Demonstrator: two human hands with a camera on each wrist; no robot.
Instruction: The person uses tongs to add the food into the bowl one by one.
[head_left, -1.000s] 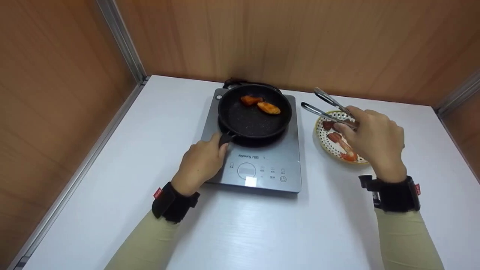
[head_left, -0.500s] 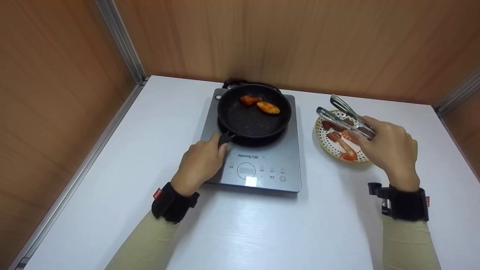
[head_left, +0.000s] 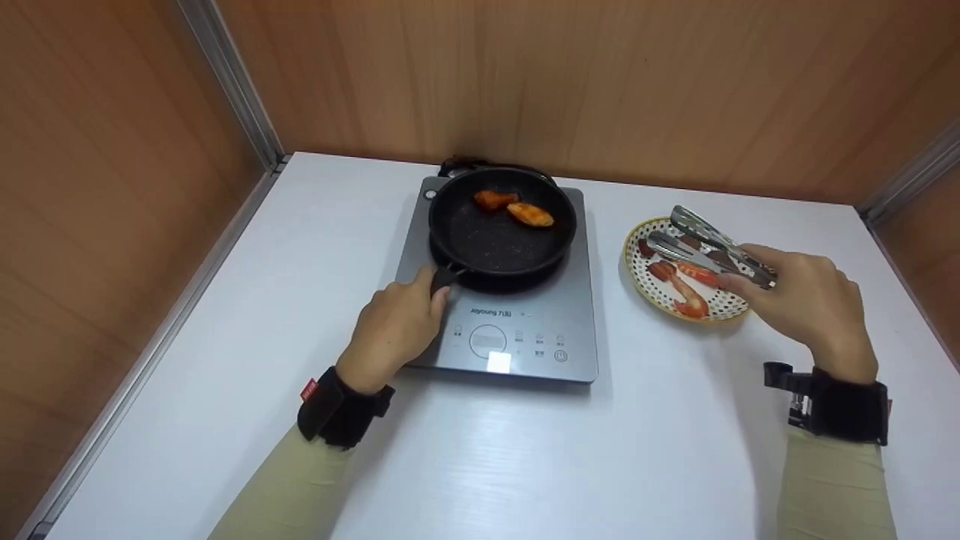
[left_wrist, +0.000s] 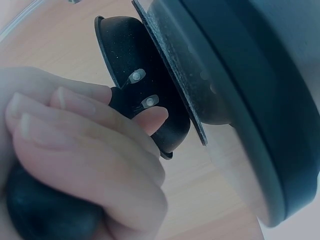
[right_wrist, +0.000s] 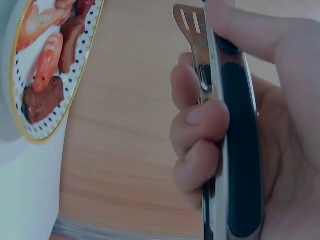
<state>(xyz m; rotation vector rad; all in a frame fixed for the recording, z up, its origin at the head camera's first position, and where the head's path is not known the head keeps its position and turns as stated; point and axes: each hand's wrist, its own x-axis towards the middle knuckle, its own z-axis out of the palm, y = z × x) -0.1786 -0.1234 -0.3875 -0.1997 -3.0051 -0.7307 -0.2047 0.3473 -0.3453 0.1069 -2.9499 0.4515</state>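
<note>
My left hand [head_left: 394, 326] grips the handle [left_wrist: 52, 212] of a black frying pan [head_left: 495, 244], its fingers curled round it in the left wrist view. Two browned pieces of food lie in the pan: a drumstick-like piece [head_left: 493, 199] and a flatter orange-brown piece [head_left: 531, 215]. With my right hand [head_left: 814, 304] I hold metal tongs [right_wrist: 242, 150] that have dark grip inlays. The arms of the tongs stand apart with nothing between the tips, above a dotted plate [head_left: 646, 291]. On this plate are a shrimp [head_left: 686, 294], an orange-red striped piece [right_wrist: 48, 62] and dark meat pieces [right_wrist: 44, 100].
Under the pan is a grey induction cooker [head_left: 525, 367] with touch controls at its front. A dark cord [head_left: 457, 163] bunches behind it against the wooden back panel [head_left: 600, 90]. Wooden panels flank the white table [head_left: 480, 457] on both sides.
My right hand has moved right and toward me, bringing the tongs from beside the pan to over the plate. My left hand keeps its hold on the handle.
</note>
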